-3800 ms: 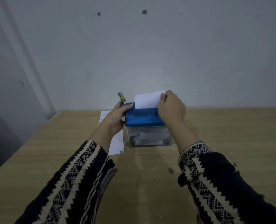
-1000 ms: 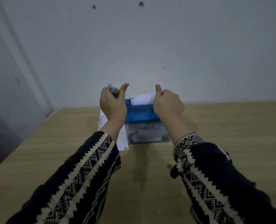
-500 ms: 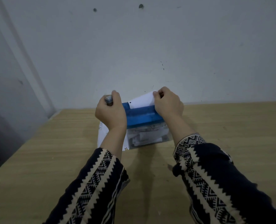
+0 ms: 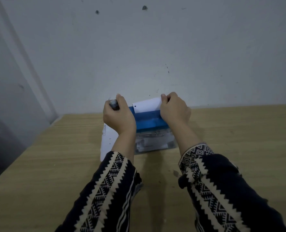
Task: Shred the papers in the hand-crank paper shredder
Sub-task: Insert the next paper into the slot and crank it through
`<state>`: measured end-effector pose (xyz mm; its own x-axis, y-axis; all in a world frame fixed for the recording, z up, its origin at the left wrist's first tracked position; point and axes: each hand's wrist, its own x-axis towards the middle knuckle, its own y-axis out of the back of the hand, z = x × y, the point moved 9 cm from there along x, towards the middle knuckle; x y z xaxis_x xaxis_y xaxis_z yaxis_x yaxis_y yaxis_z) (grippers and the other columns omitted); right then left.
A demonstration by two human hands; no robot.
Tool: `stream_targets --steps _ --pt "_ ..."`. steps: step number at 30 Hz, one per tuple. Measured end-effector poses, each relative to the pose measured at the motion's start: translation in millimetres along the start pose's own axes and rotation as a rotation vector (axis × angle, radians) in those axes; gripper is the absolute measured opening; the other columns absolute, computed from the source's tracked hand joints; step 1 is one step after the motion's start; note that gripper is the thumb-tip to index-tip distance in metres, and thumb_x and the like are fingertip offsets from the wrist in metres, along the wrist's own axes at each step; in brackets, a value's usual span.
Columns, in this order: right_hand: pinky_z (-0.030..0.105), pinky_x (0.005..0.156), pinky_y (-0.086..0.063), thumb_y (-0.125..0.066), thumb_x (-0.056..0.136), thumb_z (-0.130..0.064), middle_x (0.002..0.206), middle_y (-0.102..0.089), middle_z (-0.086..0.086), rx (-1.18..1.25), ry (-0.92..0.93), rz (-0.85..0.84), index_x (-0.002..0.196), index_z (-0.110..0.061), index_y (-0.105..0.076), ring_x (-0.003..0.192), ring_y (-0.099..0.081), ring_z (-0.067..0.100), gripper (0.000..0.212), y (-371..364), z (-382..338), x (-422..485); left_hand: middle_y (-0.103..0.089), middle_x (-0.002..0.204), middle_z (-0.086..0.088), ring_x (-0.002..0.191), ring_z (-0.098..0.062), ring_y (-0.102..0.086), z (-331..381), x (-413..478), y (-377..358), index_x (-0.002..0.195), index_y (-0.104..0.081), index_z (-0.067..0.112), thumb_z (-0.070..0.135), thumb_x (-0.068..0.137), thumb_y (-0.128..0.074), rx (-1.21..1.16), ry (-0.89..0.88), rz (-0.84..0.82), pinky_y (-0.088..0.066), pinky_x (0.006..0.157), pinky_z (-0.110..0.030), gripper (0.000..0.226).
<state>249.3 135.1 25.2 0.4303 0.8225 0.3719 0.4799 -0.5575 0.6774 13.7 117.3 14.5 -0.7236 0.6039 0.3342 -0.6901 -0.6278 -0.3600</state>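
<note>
— Left hand (image 4: 118, 118) and right hand (image 4: 174, 109), what do they hold?
— On the table (image 4: 239, 148), near its far edge, stands the shredder (image 4: 147, 121): left grips its crank (image 4: 113, 104), right pinches a sheet (image 4: 146, 105) standing in the slot.
— Much done?
— Partly, I think: shreds lie in the bin (image 4: 154, 143), and spare papers (image 4: 108, 141) lie beside it.

The shredder (image 4: 151, 122) stands on the counter (image 4: 231, 139) near the wall (image 4: 172, 47). A paper (image 4: 146, 105) sticks up from its top. Loose sheets (image 4: 108, 141) lie just left of it. The left hand (image 4: 118, 117) grips the crank (image 4: 113, 103) at its left end; the right hand (image 4: 174, 109) pinches the paper's right edge.
</note>
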Motion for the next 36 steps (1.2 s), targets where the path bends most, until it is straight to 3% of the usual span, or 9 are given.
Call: stream_targets --steps 4,9,11,14,20,26,28,31,36 --pt "0.042 0.086 -0.044 -0.037 0.102 -0.044 0.092 -0.064 -0.002 0.057 0.042 0.027 0.099 -0.022 -0.043 0.088 -0.062 0.025 0.024 2 1 -2 -0.049 0.060 0.008 0.072 -0.035 -0.068 3 1 -6 0.063 -0.038 0.021 0.024 0.082 -0.053 0.014 -0.033 -0.020 -0.054 0.064 -0.044 0.024" --pt "0.031 0.082 -0.025 -0.048 0.100 -0.033 0.081 -0.057 -0.012 0.163 0.198 0.060 0.132 -0.032 -0.038 0.079 -0.056 0.017 0.034 11 -7 -14 -0.055 0.072 0.004 0.072 -0.028 -0.070 3 -8 -3 0.089 -0.039 0.012 0.017 0.087 -0.049 -0.054 -0.123 -0.036 -0.050 0.055 -0.026 0.011" --pt "0.033 0.086 -0.028 -0.048 0.100 -0.034 0.084 -0.058 -0.016 0.165 0.251 -0.015 0.123 -0.040 -0.048 0.083 -0.055 0.013 0.024 9 -10 -15 -0.056 0.075 0.003 0.074 -0.027 -0.069 1 -7 -2 0.093 -0.040 0.010 0.018 0.087 -0.049 -0.077 -0.098 -0.039 -0.049 0.057 -0.021 0.014" --pt "0.038 0.099 -0.036 -0.050 0.099 -0.039 0.111 -0.063 -0.021 0.231 0.263 -0.141 0.105 -0.046 -0.063 0.102 -0.053 0.005 0.016 -1 -3 -7 -0.058 0.084 0.000 0.082 -0.028 -0.069 -4 -8 3 0.088 -0.043 0.017 0.022 0.086 -0.056 -0.113 -0.013 -0.025 -0.050 0.062 -0.021 0.014" --pt "0.036 0.103 -0.044 -0.056 0.097 -0.037 0.112 -0.067 -0.020 0.400 0.208 -0.208 0.098 -0.045 -0.070 0.112 -0.054 0.004 0.017 -7 4 3 -0.068 0.097 -0.017 0.076 -0.008 -0.059 -15 -20 13 0.080 -0.047 0.022 0.017 0.088 -0.063 -0.158 0.200 0.010 -0.044 0.061 -0.010 0.018" --pt "0.046 0.101 -0.043 -0.051 0.096 -0.043 0.119 -0.066 -0.014 0.274 0.146 -0.276 0.094 -0.043 -0.070 0.113 -0.055 0.015 0.019 -10 -3 13 -0.071 0.094 0.004 0.079 0.000 -0.062 -19 -23 11 0.089 -0.050 0.022 0.024 0.092 -0.063 -0.147 0.297 -0.134 -0.046 0.073 -0.017 0.014" --pt "0.048 0.101 -0.043 -0.049 0.096 -0.045 0.122 -0.064 -0.011 0.238 0.113 -0.320 0.093 -0.041 -0.071 0.113 -0.054 0.020 0.022 -9 -8 18 -0.062 0.095 0.004 0.080 -0.007 -0.056 -24 -23 10 0.093 -0.050 0.020 0.029 0.091 -0.064 -0.141 0.350 -0.171 -0.046 0.074 -0.024 0.016" --pt "0.044 0.104 -0.041 -0.045 0.099 -0.043 0.119 -0.061 -0.010 0.435 0.059 -0.298 0.086 -0.037 -0.070 0.116 -0.051 0.019 0.029 -7 -11 24 -0.055 0.097 -0.002 0.083 -0.015 -0.052 -33 -24 9 0.097 -0.050 0.016 0.036 0.088 -0.066 -0.127 0.398 -0.196 -0.046 0.075 -0.030 0.027" --pt "0.029 0.083 -0.048 -0.043 0.102 -0.042 0.110 -0.069 -0.002 0.776 -0.012 -0.253 0.085 -0.027 -0.075 0.104 -0.060 0.022 0.039 0 -16 29 -0.052 0.091 0.002 0.084 -0.016 -0.052 -41 -26 8 0.085 -0.048 0.019 0.039 0.084 -0.068 -0.120 0.496 -0.229 -0.046 0.078 -0.034 0.028"
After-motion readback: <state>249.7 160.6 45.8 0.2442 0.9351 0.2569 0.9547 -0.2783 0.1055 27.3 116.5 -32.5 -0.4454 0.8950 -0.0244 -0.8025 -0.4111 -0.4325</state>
